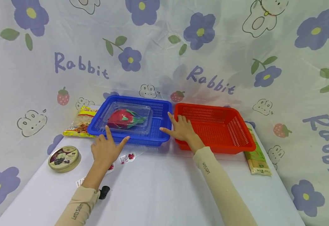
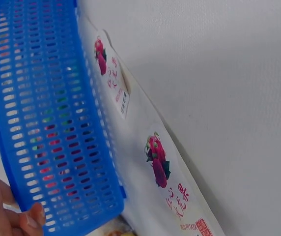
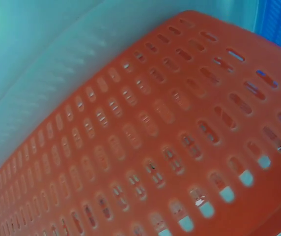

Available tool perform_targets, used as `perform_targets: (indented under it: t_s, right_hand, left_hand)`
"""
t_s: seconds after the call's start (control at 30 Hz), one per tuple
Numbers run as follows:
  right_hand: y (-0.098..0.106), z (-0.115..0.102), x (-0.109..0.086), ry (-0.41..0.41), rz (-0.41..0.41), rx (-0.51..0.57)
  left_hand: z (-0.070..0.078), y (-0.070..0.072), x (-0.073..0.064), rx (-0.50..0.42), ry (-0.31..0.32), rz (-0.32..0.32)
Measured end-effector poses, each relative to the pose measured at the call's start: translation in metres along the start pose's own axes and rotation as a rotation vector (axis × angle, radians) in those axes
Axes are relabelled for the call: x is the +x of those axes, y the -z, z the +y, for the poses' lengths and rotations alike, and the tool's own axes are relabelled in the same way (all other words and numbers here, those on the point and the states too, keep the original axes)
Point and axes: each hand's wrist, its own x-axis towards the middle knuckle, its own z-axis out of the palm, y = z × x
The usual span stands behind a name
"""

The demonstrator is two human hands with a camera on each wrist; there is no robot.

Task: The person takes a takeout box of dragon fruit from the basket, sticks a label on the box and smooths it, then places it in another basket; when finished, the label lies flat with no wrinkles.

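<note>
A blue slotted basket (image 1: 136, 141) holds a dragon fruit (image 1: 124, 118) in a clear plastic box (image 1: 148, 116). My left hand (image 1: 105, 150) is at the basket's front rim, thumb and index finger spread, other fingers bent. In the left wrist view, its fingertips (image 2: 32, 221) are beside the basket's slotted wall. My right hand (image 1: 182, 128) is over the neighbouring rims of the blue basket and the red basket (image 1: 213, 149), thumb and index finger reaching toward the blue basket's right end. The right wrist view shows the red basket's slotted wall (image 3: 130, 132), with no fingers in view.
Behind the blue basket's left end lies a yellow food bag (image 1: 80, 121). A round tin (image 1: 64, 158) stands at the left. Dragon fruit stickers (image 1: 127, 158) lie in front on the white table (image 1: 164, 188). A green and yellow packet (image 1: 257, 157) lies right of the red basket.
</note>
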Motion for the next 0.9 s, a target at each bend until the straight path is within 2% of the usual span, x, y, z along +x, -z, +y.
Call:
perform_targets:
  t_s: [0.4,0.57,0.9]
  right_hand:
    - [-0.006,-0.010,0.008,0.021,0.038,-0.048]
    - [-0.009,-0.013,0.011,0.024,0.029,-0.083]
    - [-0.012,-0.024,0.018,0.051,0.019,-0.079]
  left_hand:
    - [-0.001,-0.001,0.002,-0.011,0.005,-0.018]
    - [-0.004,-0.001,0.004,-0.004,0.009,-0.035]
    - [-0.003,0.000,0.004,-0.011,0.030,-0.074]
